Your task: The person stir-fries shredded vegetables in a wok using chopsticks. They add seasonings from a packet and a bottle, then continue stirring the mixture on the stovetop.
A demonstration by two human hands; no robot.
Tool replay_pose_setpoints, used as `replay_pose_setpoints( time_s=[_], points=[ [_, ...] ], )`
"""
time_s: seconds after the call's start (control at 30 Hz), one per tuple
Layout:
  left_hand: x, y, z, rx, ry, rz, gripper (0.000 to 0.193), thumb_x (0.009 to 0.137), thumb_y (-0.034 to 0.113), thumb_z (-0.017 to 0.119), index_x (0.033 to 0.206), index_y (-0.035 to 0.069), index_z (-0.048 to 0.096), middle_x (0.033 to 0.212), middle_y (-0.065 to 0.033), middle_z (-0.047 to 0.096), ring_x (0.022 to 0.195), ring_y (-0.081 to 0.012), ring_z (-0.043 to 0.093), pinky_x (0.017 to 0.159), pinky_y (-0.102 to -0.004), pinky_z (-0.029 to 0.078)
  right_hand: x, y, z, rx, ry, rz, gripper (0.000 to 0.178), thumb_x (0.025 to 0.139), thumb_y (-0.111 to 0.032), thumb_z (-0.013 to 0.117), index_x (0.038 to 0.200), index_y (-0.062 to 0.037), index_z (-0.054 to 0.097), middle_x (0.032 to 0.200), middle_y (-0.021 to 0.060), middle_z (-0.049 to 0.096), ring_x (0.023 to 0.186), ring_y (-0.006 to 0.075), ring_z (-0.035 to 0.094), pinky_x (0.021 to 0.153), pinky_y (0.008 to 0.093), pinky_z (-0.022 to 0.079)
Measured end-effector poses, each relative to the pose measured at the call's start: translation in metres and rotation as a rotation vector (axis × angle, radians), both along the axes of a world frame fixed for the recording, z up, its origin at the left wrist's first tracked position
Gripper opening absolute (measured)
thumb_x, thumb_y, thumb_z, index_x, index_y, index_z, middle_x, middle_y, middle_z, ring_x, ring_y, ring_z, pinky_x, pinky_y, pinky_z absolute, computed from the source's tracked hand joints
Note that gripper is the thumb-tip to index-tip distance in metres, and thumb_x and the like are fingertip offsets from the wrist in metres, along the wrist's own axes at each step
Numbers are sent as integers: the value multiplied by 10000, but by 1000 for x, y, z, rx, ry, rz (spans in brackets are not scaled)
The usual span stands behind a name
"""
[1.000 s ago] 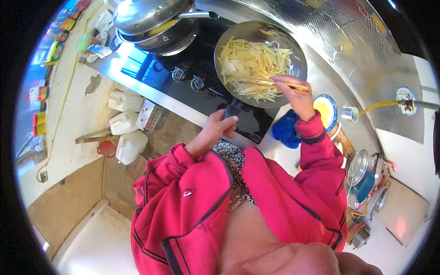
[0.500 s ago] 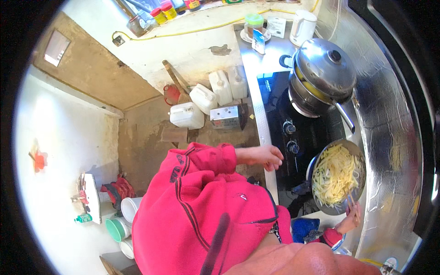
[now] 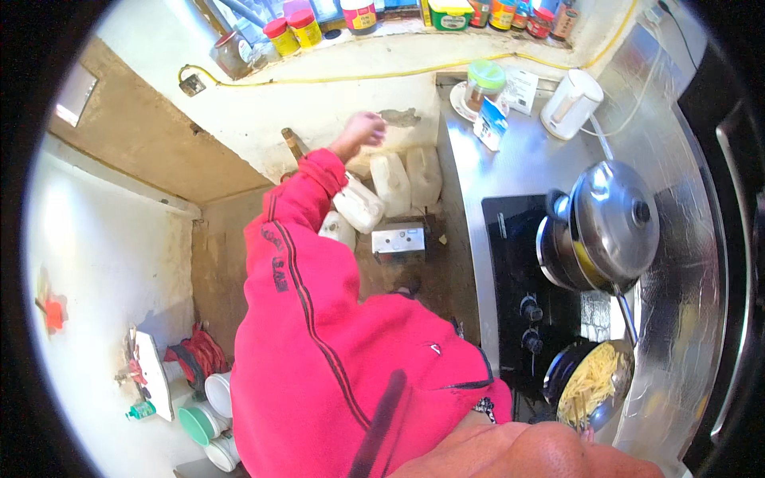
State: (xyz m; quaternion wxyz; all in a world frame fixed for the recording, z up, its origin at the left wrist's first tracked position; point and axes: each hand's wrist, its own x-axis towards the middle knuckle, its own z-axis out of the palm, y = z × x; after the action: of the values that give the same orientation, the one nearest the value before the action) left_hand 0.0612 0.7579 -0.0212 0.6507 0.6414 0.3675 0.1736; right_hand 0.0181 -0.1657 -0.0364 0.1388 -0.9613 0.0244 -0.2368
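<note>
My left hand is raised before the far wall, above the white jugs, below the windowsill. Its fingers look curled together, slightly blurred, with nothing visible in them. At the lower right, a frying pan holds pale yellow shredded strips, probably potato, with some green at the edges. My right hand shows only as fingertips at the pan's near side; my shoulder hides the rest. Thin chopsticks run from those fingertips into the strips, faint in this view.
A lidded steel pot stands on the black cooktop beyond the pan. Farther back are a white kettle and a green-lidded jar. Jars and bottles line the windowsill. White jugs and a metal box sit on the floor.
My left hand has moved from the counter's edge up and leftward, toward the far wall. The view has shifted, bringing in more of the sill. My right hand is now mostly hidden.
</note>
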Motion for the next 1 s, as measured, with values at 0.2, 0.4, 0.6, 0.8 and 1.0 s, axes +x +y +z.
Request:
replay_pose_setpoints(
  time_s=[0.2,0.4,0.6,0.8,1.0],
  points=[
    [-21,260,68,806,149,735,282,718,236,726,839,-4,639,849,-214,678,824,-365,657,764,-434,500,24,-21,-87,-388,-152,192,284,958,-197,589,1174,-19,640,1142,120,661,1016,288,641,902,375,518],
    [0,342,90,838,-12,933,478,603,226,834,989,-15,686,944,-202,720,893,-320,706,804,-392,542,25,-22,-51,-373,-47,232,305,964,-150,548,1220,6,605,1196,141,636,1057,277,625,931,360,499],
    [63,380,60,852,-259,879,561,558,291,889,971,-26,679,981,-206,710,936,-333,690,857,-405,526,13,44,-45,-295,94,240,331,970,-103,506,1266,31,569,1249,162,611,1097,265,609,961,345,480],
    [105,430,34,1011,489,802,910,542,490,892,1113,-138,562,1182,-297,607,1077,-401,608,949,-453,469,-47,51,-2,-76,215,-162,353,965,-73,488,1296,35,542,1282,160,596,1143,252,586,996,338,453],
    [174,449,28,1161,556,462,853,574,456,892,1118,-119,574,1171,-279,618,1056,-386,612,938,-447,477,-114,49,40,128,115,-632,374,954,-52,482,1317,29,519,1305,147,586,1193,237,560,1034,335,423]
  ],
)
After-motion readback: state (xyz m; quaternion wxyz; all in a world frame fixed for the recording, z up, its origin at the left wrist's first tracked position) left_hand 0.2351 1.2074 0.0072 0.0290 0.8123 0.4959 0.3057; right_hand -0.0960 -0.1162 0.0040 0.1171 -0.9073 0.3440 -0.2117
